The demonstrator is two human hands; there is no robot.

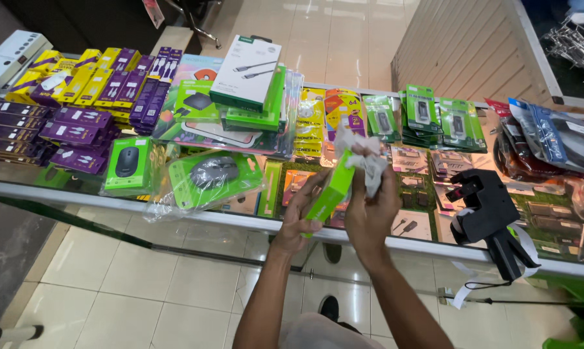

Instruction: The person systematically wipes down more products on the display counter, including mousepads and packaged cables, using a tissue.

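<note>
The left hand [298, 216] held a slim green box [334, 184] tilted above the near edge of the glass counter [195, 216], fingers curled around its lower end, apparently to steady it. The right hand [369, 207] pinched a crumpled clear wrapper [363, 158] at the box's top. A black price-label gun [483, 207] lay to the right.

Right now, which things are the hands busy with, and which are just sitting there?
In hand:
- green box, held by the left hand
- crumpled clear wrapper, pinched by the right hand

Just lying about:
- black price labeller
- boxed black mouse
- bagged grey mouse
- purple boxes
- white cable box
</note>
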